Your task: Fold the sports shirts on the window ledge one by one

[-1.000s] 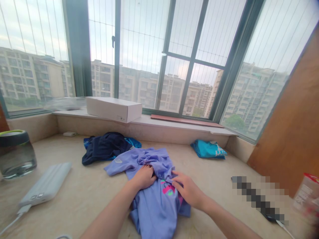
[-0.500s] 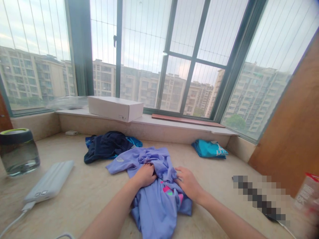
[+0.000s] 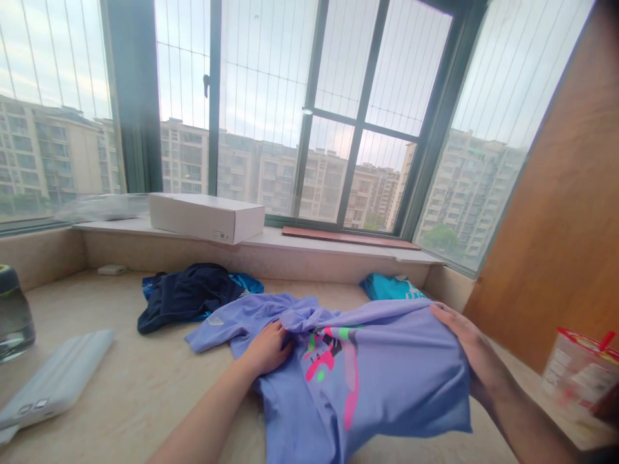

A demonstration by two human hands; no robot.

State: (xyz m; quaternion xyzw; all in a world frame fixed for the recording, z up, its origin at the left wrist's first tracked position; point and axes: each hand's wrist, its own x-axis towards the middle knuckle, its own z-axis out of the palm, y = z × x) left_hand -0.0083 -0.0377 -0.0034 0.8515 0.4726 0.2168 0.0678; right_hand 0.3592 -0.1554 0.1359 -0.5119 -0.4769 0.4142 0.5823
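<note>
A lavender T-shirt (image 3: 387, 374) with a pink, green and black print lies partly spread on the stone ledge, its right part lifted and stretched out. My left hand (image 3: 269, 347) is closed on bunched fabric near the upper middle, its fingertips buried in the folds. Over at the right edge of the shirt, my right hand (image 3: 457, 328) grips the cloth, with most fingers hidden behind it. One short sleeve points left. A dark navy garment (image 3: 191, 293) with blue cloth beneath lies just behind the sleeve. Folded turquoise clothing (image 3: 389, 287) is partly hidden behind the raised shirt.
At the left are a white power bank (image 3: 62, 370) with a cable and a clear jar (image 3: 14, 319). A white box (image 3: 203, 216) rests on the window sill. To the right stand a clear plastic cup (image 3: 578, 370) with red trim and a wooden panel (image 3: 546, 245).
My right hand has moved right, pulling the bunched shirt out wide and revealing more of its print. My left hand stays on the fabric. The view has shifted slightly to the right.
</note>
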